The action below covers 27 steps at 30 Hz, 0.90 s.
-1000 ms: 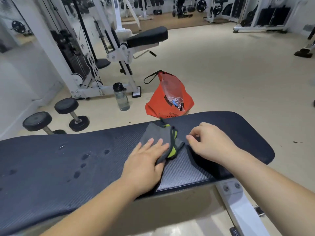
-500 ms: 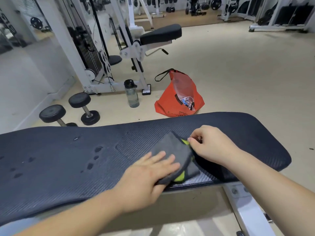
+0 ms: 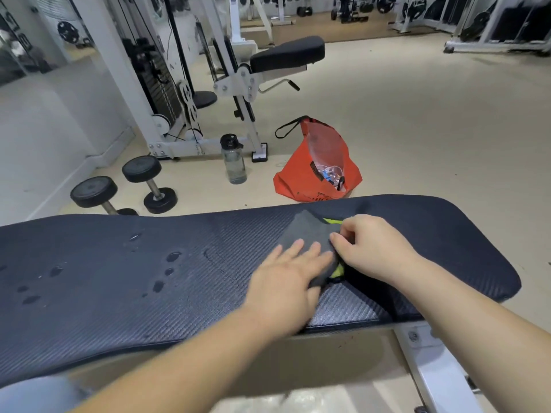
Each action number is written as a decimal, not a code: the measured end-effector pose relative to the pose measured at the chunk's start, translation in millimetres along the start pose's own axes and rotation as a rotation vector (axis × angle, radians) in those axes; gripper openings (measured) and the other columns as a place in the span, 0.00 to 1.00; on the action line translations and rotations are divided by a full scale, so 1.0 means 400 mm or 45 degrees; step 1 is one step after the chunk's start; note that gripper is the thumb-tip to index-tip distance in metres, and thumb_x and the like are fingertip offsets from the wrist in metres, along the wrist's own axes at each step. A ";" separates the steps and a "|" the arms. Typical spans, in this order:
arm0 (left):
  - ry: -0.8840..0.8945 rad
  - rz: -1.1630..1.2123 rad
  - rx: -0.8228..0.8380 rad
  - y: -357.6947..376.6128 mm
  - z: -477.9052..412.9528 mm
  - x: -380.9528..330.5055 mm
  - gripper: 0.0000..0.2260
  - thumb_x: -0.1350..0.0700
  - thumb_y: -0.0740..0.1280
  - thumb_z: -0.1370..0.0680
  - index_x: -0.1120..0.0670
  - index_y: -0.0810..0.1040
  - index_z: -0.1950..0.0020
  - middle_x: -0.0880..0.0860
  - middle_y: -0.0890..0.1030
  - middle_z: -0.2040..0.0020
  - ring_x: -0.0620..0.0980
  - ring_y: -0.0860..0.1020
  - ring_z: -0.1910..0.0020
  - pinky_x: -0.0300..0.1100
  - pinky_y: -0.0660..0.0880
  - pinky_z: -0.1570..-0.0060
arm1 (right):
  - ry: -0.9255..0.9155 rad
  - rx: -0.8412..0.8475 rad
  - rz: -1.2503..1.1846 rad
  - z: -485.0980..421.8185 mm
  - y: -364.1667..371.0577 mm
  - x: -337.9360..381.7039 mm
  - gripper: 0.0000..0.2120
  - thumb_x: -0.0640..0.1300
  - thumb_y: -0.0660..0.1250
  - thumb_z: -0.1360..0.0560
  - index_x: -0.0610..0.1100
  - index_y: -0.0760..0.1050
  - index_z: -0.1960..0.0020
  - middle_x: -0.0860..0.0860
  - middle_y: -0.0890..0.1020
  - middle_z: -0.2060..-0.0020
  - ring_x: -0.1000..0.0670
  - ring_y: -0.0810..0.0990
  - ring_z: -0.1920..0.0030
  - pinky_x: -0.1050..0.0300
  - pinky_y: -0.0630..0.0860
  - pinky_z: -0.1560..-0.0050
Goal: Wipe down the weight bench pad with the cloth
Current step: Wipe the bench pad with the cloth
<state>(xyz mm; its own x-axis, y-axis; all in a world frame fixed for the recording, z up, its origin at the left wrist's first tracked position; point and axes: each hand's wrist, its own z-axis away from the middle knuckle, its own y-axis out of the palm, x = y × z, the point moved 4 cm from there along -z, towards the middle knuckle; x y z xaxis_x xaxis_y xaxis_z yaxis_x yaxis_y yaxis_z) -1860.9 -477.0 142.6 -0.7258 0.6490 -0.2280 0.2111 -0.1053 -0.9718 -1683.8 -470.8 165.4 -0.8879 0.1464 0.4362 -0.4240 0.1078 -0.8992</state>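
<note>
A: Pinching an edge of the grey cloth (image 3: 304, 231), the right hand (image 3: 372, 248) curls; the left hand (image 3: 286, 281) lies flat on it, fingers straight, slightly blurred.
B: Where's the cloth?
A: Right part of the bench pad (image 3: 119, 293); droplets (image 3: 173, 256) sit to its left.
B: Beyond?
A: On the far floor, an orange bag (image 3: 298, 174), a water bottle (image 3: 234, 162), dumbbells (image 3: 149, 183). Both hands hide the cloth's near side, seemingly yellow-lined.

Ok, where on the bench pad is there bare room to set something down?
Bare: the black textured bench pad's right end, past the right hand, and the strip between the left hand and the wet spots. Crowded: both hands on the grey-and-yellow cloth.
</note>
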 end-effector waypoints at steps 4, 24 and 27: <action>-0.188 -0.051 0.074 -0.035 -0.090 0.205 0.26 0.50 0.61 0.20 0.39 0.61 0.21 0.42 0.61 0.19 0.45 0.58 0.20 0.47 0.54 0.21 | 0.006 0.050 -0.095 0.003 -0.002 -0.012 0.12 0.54 0.66 0.21 0.51 0.77 0.62 0.56 0.78 0.63 0.50 0.77 0.58 0.52 0.75 0.58; 0.150 0.117 0.096 -0.053 0.220 0.156 0.29 0.55 0.61 0.21 0.38 0.61 0.21 0.37 0.58 0.19 0.40 0.51 0.19 0.44 0.45 0.20 | -0.028 0.225 -0.045 0.061 0.033 0.175 0.18 0.54 0.66 0.22 0.45 0.75 0.66 0.52 0.80 0.69 0.46 0.79 0.63 0.48 0.78 0.58; 0.310 0.236 0.335 -0.091 0.237 0.273 0.30 0.60 0.62 0.23 0.39 0.65 0.23 0.35 0.61 0.21 0.34 0.52 0.21 0.40 0.46 0.20 | 0.008 0.234 -0.141 0.065 0.038 0.206 0.14 0.52 0.67 0.22 0.46 0.80 0.63 0.52 0.84 0.65 0.49 0.81 0.60 0.53 0.76 0.58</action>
<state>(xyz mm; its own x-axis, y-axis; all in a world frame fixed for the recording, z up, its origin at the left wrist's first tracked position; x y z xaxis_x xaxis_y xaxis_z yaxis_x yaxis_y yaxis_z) -2010.0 -473.7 147.4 -0.5083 0.7571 -0.4105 0.1261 -0.4061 -0.9051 -1768.0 -482.8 186.7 -0.8330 0.1496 0.5326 -0.5451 -0.0575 -0.8364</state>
